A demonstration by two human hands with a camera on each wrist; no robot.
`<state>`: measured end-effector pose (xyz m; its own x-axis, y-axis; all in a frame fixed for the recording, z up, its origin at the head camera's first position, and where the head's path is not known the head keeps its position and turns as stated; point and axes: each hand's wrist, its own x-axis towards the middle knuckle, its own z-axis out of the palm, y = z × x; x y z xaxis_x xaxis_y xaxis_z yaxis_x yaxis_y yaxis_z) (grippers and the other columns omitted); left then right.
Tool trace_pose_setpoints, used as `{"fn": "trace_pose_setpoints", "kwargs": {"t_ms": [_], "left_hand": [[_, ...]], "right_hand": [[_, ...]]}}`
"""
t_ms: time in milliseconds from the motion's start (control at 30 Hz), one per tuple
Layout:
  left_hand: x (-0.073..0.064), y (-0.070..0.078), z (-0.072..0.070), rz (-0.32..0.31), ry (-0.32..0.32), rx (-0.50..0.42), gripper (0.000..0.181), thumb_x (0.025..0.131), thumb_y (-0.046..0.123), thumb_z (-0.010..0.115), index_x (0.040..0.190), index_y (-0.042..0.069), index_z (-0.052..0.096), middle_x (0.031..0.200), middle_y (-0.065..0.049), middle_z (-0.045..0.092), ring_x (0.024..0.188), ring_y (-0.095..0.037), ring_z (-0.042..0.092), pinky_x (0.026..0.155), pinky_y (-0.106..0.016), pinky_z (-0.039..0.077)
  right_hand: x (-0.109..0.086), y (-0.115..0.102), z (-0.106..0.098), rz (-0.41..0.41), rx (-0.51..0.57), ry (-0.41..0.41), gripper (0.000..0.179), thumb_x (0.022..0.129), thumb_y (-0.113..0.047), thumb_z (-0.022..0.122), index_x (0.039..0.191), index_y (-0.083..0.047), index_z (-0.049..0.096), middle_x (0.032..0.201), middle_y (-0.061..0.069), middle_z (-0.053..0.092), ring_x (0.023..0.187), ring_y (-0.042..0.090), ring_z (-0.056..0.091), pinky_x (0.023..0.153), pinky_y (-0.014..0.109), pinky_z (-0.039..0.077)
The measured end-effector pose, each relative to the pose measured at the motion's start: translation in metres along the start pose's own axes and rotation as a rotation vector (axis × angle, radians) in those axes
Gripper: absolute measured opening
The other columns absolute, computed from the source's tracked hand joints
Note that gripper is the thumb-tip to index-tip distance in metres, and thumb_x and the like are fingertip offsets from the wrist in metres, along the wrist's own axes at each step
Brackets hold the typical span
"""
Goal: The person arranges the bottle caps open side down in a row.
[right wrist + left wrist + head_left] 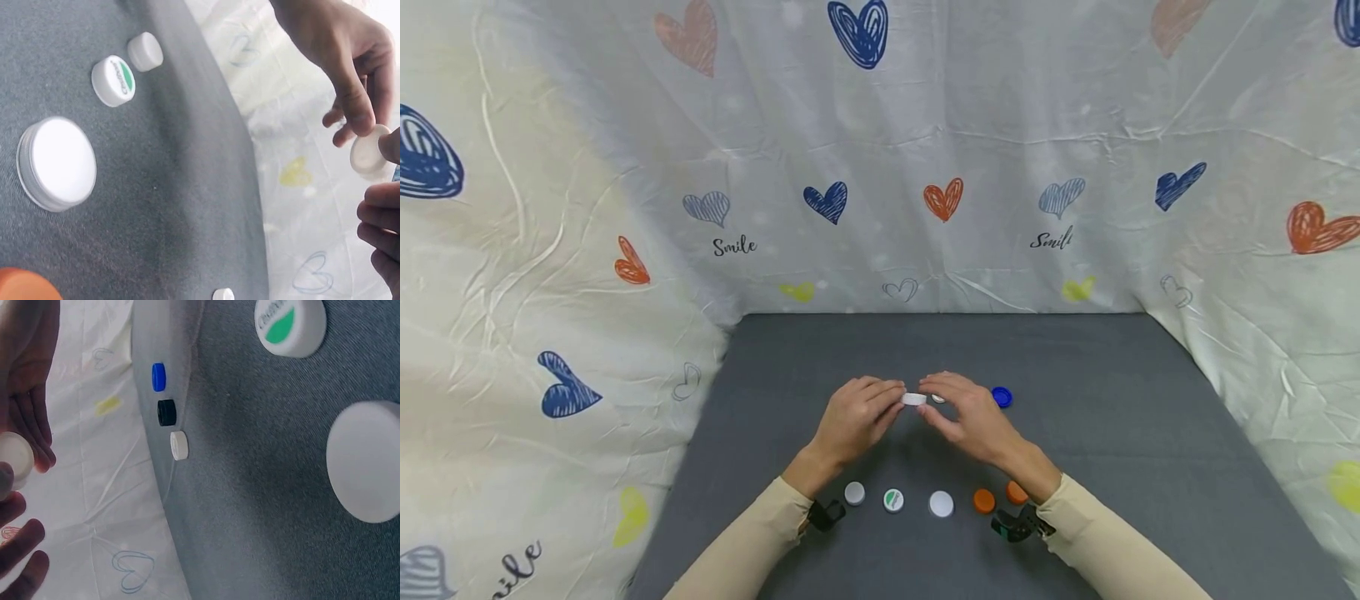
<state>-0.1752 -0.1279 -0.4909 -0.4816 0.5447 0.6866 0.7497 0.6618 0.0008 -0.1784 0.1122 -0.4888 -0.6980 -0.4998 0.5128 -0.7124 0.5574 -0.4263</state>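
Between the two hands, above the table, is a white bottle cap point(913, 399) held up off the surface. My left hand point(850, 421) pinches its edge between thumb and fingers, as the right wrist view shows. My right hand point(973, 421) is at the cap's other side, thumb and fingers spread apart around it. In the right wrist view the right thumb point(390, 147) overlaps the cap's edge; whether it presses on it is hard to tell. The left wrist view shows the right fingers point(40, 425) extended beyond the cap.
Nearer me lie a white cap point(854, 493), a green-marked white cap point(893, 500), a larger white cap point(941, 504) and two orange caps point(984, 501). Farther back are a blue cap point(1002, 397), a black cap point(167, 412) and a small white cap point(179, 445). Patterned cloth point(880, 167) surrounds the grey table point(1105, 383).
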Motion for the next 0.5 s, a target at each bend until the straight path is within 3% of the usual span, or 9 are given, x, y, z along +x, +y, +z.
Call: {"fn": "trace_pose_setpoints", "kwargs": {"t_ms": [200, 400, 500], "left_hand": [[-0.0009, -0.0002, 0.0002, -0.178, -0.046, -0.158, 0.022, 0.090, 0.022, 0.077, 0.108, 0.011, 0.077, 0.107, 0.001, 0.076, 0.092, -0.014, 0.071, 0.078, -0.032, 0.058], [-0.0011, -0.0005, 0.0004, -0.381, -0.088, -0.447, 0.015, 0.091, 0.022, 0.076, 0.102, 0.012, 0.078, 0.096, -0.001, 0.077, 0.079, -0.009, 0.070, 0.067, -0.036, 0.060], [-0.0018, -0.0009, -0.0003, -0.455, -0.126, -0.538, 0.015, 0.093, 0.023, 0.074, 0.102, 0.012, 0.078, 0.093, 0.000, 0.077, 0.075, -0.007, 0.070, 0.065, -0.032, 0.060]], "right_hand": [[0.0002, 0.0029, -0.0034, -0.073, -0.028, 0.042, 0.039, 0.090, -0.032, 0.076, 0.123, -0.011, 0.070, 0.127, 0.007, 0.069, 0.124, 0.026, 0.061, 0.106, 0.048, 0.047], [0.0006, 0.0020, -0.0049, -0.147, -0.045, 0.070, 0.047, 0.083, -0.023, 0.083, 0.126, -0.008, 0.069, 0.128, 0.009, 0.068, 0.125, 0.028, 0.061, 0.109, 0.048, 0.045], [0.0010, 0.0014, -0.0044, -0.200, -0.072, 0.084, 0.050, 0.080, -0.017, 0.085, 0.126, -0.006, 0.068, 0.129, 0.011, 0.067, 0.126, 0.029, 0.060, 0.110, 0.048, 0.044]]}}
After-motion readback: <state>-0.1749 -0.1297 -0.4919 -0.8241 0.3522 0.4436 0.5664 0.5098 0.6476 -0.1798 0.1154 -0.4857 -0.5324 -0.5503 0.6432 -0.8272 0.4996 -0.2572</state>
